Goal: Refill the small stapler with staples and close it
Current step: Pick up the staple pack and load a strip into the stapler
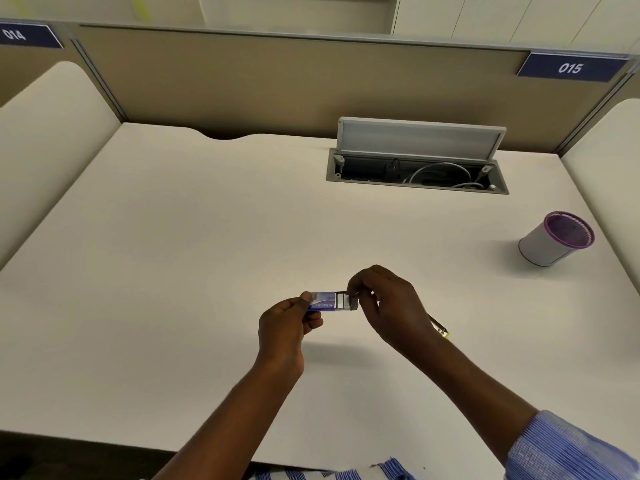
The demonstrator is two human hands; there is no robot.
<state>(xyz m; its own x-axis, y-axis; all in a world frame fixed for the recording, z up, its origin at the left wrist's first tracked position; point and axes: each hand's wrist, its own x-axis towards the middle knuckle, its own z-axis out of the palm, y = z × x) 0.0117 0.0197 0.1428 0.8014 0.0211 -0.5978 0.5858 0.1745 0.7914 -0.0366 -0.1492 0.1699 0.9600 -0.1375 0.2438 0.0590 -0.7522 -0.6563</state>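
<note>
Holding blue staple box (323, 302) above desk (194, 237) w/ L hand (282, 327) pinched on its end, R hand (388, 303) fingertips closed on inner tray (346, 301), slid partly out.

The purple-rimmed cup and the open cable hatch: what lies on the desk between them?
Nothing; in the head view, the desk is bare between the cup and the cable hatch.

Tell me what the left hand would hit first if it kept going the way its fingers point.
The left hand points right, holding the staple box. Carried on, the box's open tray would likely meet the right hand, whose fingers already pinch at that end. Depth is unclear.
</note>
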